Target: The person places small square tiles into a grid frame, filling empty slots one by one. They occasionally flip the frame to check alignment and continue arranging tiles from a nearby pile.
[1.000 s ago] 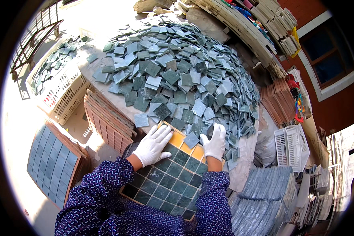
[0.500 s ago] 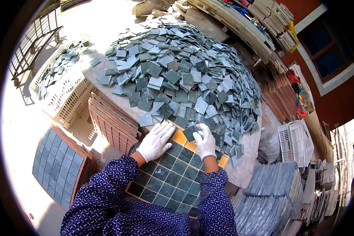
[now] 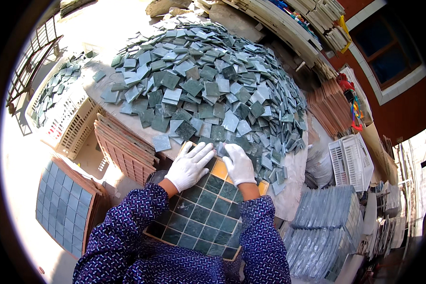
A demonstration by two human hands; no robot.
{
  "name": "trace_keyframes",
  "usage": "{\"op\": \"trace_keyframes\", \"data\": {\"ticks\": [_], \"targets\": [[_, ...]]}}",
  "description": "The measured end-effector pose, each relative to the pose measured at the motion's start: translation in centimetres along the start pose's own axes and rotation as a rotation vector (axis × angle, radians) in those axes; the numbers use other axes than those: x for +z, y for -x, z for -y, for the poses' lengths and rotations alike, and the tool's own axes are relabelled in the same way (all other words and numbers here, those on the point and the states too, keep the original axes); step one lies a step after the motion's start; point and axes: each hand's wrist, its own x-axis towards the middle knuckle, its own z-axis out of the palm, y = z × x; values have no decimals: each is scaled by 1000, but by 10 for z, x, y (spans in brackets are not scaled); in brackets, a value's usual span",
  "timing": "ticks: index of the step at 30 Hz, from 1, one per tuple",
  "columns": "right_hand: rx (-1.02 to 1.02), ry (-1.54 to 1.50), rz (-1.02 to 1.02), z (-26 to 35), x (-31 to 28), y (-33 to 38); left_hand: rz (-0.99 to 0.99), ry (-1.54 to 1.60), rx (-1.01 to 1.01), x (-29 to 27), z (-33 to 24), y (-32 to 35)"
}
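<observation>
My left hand (image 3: 192, 166), in a white glove, lies with fingers stretched over the upper left corner of a shallow grid tray (image 3: 219, 169). Dark green square stone tiles (image 3: 200, 213) fill most of its cells, and bare yellow base shows along the far row. Beside it my right hand (image 3: 240, 165), also gloved, bends its fingers at the tray's far edge. A pale grey stone tile (image 3: 221, 149) shows at its fingertips, mostly hidden between the two hands.
A big heap of loose green tiles (image 3: 194, 85) lies just beyond the tray. Stacked brown trays (image 3: 125, 144) and a tile-filled tray (image 3: 61, 206) stand left, near a cream crate (image 3: 73, 125). At right are a white crate (image 3: 351, 162) and wrapped tile stacks (image 3: 322, 232).
My right hand has turned the tile, which showed its dark green face before, and its fingers now point toward my left hand. The left hand's fingers have spread. The whole view has shifted slightly.
</observation>
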Motion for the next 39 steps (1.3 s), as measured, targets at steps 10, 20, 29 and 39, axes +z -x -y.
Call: {"op": "trace_keyframes", "data": {"ticks": [10, 20, 29, 39], "targets": [[498, 204, 71, -29, -19, -21, 58, -41, -51, -1, -9, 5], [228, -198, 158, -1, 1, 57, 227, 2, -147, -34, -41, 86], [262, -160, -46, -11, -10, 52, 174, 67, 40, -9, -57, 33], [266, 37, 204, -81, -50, 28, 45, 103, 68, 24, -41, -19]]}}
